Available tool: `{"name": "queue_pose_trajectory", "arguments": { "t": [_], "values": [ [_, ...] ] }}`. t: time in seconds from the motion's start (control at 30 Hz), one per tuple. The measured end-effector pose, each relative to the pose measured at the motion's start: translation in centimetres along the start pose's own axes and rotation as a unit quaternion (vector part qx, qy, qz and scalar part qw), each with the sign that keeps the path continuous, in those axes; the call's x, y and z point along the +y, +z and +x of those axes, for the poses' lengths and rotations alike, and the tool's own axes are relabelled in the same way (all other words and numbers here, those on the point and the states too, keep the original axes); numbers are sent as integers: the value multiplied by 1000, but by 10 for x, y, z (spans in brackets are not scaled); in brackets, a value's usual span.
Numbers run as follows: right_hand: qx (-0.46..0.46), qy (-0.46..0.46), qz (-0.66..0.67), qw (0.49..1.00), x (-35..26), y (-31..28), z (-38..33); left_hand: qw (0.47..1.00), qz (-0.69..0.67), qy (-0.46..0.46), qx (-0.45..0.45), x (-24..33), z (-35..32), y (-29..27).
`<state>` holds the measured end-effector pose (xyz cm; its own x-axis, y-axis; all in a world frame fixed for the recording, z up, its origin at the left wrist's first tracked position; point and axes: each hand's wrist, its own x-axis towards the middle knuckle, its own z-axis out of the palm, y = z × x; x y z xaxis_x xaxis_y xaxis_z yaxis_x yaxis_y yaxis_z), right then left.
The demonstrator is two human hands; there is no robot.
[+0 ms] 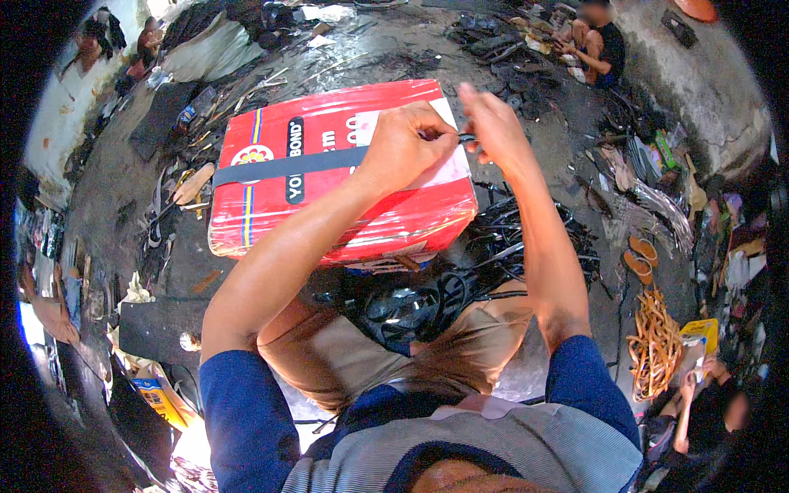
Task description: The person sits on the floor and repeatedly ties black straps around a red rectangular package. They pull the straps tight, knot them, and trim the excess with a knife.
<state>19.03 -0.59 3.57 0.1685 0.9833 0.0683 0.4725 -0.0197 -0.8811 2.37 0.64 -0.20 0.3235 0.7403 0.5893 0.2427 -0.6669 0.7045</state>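
Note:
A red box (329,220) wrapped in shiny clear plastic lies in front of me, above my crossed legs. Across its top runs a flat dark grey strap (271,168), passing beneath my left wrist. My left hand (411,144) is closed in a pinch above the right part of the box. From its fingertips a short black strip (467,138) reaches over to my right hand (497,127), whose fingers curl around it just past the box's right edge. The right fingertips are slightly blurred. Most of the strip is hidden by the fingers.
Between my knees and the box lies a heap of black strips (411,308), spreading right. A tan bundle of strips (655,345) and orange sandals (641,256) are on the right. Other people sit at the upper right (604,41) and lower right (707,411). Scraps litter the floor.

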Motion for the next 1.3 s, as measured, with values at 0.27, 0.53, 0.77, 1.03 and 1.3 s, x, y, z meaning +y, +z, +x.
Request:
{"name": "queue_pose_trajectory", "arguments": {
  "t": [0.27,0.53,0.77,1.03,1.3],
  "values": [
    [67,-94,-22,993,83,37,22,999,-6,-27,-23,-7,-1,-6],
    [88,-1,39,995,266,105,18,997,-24,-65,-47,-2,5,-5],
    [117,16,29,993,313,123,11,997,-20,-64,-42,-1,6,-7],
    [136,86,-73,984,416,144,-9,997,-33,-63,-36,-2,7,-2],
    [98,155,-158,970,445,142,-35,998,-25,-48,-41,-5,7,-4]
  ]
}}
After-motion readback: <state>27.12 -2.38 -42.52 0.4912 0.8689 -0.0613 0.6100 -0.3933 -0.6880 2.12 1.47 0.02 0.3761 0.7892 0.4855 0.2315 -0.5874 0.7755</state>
